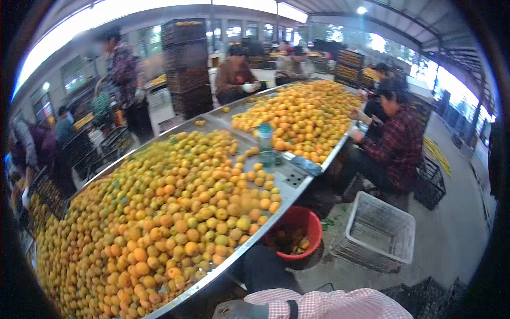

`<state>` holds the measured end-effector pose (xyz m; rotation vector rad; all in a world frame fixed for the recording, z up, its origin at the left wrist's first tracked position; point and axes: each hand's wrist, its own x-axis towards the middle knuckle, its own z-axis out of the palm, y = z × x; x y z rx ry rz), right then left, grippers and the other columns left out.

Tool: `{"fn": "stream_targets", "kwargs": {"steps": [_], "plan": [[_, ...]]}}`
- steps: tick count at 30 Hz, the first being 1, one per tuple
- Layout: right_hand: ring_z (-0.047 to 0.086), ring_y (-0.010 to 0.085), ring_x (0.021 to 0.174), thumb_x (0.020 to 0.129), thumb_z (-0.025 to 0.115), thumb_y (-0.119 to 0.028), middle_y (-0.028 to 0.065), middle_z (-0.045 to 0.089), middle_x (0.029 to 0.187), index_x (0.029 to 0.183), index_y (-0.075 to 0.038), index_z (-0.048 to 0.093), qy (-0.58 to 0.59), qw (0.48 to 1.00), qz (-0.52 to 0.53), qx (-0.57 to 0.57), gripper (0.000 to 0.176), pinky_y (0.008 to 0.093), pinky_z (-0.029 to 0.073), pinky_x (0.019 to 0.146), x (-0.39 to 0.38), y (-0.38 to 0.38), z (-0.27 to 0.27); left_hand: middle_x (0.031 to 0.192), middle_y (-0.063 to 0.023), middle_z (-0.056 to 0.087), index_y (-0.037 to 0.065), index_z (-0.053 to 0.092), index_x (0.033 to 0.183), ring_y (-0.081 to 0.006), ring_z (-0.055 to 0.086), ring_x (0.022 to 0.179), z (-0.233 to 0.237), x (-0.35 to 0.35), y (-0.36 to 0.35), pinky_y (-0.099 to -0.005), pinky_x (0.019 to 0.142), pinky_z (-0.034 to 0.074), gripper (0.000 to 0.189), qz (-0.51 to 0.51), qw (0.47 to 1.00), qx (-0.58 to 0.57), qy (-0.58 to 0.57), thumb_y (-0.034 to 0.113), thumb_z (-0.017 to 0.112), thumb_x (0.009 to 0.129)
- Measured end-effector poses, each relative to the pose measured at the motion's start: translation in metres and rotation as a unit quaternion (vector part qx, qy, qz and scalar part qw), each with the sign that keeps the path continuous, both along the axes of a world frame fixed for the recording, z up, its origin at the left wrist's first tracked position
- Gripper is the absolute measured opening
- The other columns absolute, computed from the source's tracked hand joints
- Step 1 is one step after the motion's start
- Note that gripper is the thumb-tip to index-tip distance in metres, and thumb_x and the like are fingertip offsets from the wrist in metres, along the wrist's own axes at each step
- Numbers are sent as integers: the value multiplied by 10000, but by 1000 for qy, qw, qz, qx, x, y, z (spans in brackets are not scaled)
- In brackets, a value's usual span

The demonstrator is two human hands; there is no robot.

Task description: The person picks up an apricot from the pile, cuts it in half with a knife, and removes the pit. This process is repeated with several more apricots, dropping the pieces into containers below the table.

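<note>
At the bottom edge is my right hand (240, 309), in a dark grey glove below a pink checked sleeve (340, 304) with a black band. The frame cuts off its fingers, so whether it holds anything is hidden. It lies close to the near rim of a long metal sorting table (212, 274). A big heap of orange and yellow-green fruits (175, 212), apricots by their look, covers this end of the table. My left hand is out of view. My dark trouser leg (265, 268) shows beside the table.
A red bucket (312, 239) holding some fruit and a pale plastic crate (380, 255) stand on the floor. A clear bottle (265, 142) is on the table by a second heap (303, 119). Several people sit around; one wears a plaid shirt (396, 138). Stacked crates (186, 69) rise behind.
</note>
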<state>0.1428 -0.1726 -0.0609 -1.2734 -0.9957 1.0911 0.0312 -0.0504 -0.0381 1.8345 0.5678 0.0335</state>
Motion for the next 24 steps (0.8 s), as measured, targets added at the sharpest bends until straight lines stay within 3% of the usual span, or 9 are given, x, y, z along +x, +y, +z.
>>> {"fn": "stream_targets", "kwargs": {"steps": [9,11,17,18,19,20,21,23,24], "plan": [[611,225,862,822,603,-131,105,641,923,937,-41,652,-101,989,-71,76,154,342,492,761,-10,-5,7,793,-25,585,29,541,1066,-102,543,683,17,17,-10,-238,604,444,281,22,1000,2,11,163,616,830],[593,209,888,796,643,-139,100,624,956,1048,-52,606,125,991,-1,-37,270,333,481,778,-2,-5,21,789,-26,585,30,543,1061,-103,543,676,20,17,-10,-239,599,444,284,32,999,-5,10,166,622,824],[541,145,948,812,692,-215,45,573,1003,1114,-50,536,138,986,-52,85,378,283,414,880,-6,13,10,777,-30,585,31,549,1047,-108,544,655,31,-12,-4,-244,585,442,295,102,993,-61,-15,175,641,806],[511,118,992,781,723,-306,35,555,1021,1101,-61,508,98,990,-97,40,456,265,433,826,1,1,37,776,-31,586,31,550,1045,-108,544,652,33,-20,-2,-244,583,442,297,124,988,-84,-24,176,644,803],[524,122,934,787,719,-258,39,546,1008,1097,-65,516,101,987,-104,63,418,260,445,802,4,1,27,774,-31,586,31,551,1043,-109,544,648,36,-29,0,-245,580,441,299,151,981,-114,-33,178,647,800],[543,126,890,776,725,-185,47,540,1014,1098,-59,515,221,973,-68,16,405,260,458,783,11,-6,37,772,-32,586,31,552,1040,-110,544,645,42,-36,1,-246,578,441,301,179,972,-150,-39,180,650,797],[555,129,825,782,701,-133,59,543,1038,1112,-47,507,197,977,-74,-30,392,253,472,728,17,-10,53,770,-32,586,32,553,1038,-111,544,642,49,-42,-1,-247,576,441,303,206,961,-179,-37,181,654,794],[558,124,804,792,678,-133,59,555,1058,1143,-36,496,313,948,-55,3,407,250,478,690,23,-15,66,800,8,543,11,538,1069,-49,460,625,74,-37,-8,-206,545,389,321,201,965,-167,-2,150,642,799],[566,137,816,794,673,-138,65,553,1075,1162,-33,487,344,938,-35,-4,426,256,485,708,24,-19,68,841,2,552,13,525,1094,-55,469,641,68,-42,-10,-212,563,405,333,183,964,-187,-44,132,639,805]]}}
